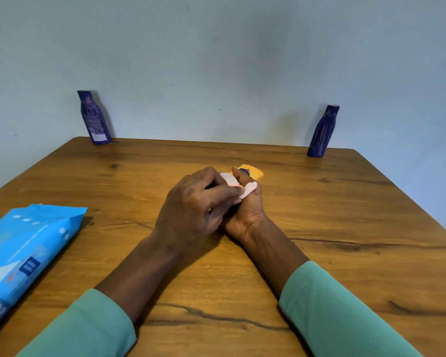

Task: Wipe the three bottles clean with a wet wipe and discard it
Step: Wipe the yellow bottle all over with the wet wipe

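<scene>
Left hand (195,212) and right hand (247,215) clutch wipe (250,189) and yellow bottle (254,172).

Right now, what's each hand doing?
Left hand: grips the wet wipe against the orange bottle.
Right hand: grips the orange bottle.

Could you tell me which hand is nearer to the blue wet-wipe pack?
Left. The left hand is at mid-table, right of the wet-wipe pack; the right hand lies beyond it, farther right.

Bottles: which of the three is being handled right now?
The orange bottle mid-table, gripped by the right hand while the left hand holds the wipe against it; the purple bottles, left and right, stand untouched at the far edge.
</scene>
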A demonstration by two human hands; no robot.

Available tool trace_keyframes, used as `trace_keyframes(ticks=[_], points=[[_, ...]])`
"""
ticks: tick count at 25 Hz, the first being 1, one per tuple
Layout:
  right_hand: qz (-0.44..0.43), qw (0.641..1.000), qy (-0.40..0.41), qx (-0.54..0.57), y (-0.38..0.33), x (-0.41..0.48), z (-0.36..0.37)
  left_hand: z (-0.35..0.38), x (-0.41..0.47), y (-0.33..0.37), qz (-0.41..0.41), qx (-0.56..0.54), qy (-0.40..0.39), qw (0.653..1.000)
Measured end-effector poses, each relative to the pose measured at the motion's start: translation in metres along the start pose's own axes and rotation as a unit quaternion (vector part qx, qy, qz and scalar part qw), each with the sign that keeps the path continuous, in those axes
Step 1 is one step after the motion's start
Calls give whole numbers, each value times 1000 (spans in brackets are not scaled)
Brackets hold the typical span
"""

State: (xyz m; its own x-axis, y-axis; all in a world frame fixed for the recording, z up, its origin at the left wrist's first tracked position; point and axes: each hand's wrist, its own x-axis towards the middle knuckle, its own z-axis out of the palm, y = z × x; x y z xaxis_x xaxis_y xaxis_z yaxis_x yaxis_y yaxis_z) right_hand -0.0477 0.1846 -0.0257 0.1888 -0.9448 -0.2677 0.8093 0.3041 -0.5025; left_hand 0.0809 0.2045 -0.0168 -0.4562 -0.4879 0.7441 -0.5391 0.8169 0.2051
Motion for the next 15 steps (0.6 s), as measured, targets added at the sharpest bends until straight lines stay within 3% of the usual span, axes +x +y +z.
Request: trace_keyframes(ticks=[5, 11, 15], points=[[-10, 1000, -2, -2, -1, 0, 0, -14, -4, -26, -64, 0, 45, 997], [3, 1000, 7, 11, -2, -4, 4, 4, 1, 0, 7, -9, -2, 1000], [-7, 1000, 8, 7, 0, 0, 1, -5, -4, -22, -85, -18, 49, 995]])
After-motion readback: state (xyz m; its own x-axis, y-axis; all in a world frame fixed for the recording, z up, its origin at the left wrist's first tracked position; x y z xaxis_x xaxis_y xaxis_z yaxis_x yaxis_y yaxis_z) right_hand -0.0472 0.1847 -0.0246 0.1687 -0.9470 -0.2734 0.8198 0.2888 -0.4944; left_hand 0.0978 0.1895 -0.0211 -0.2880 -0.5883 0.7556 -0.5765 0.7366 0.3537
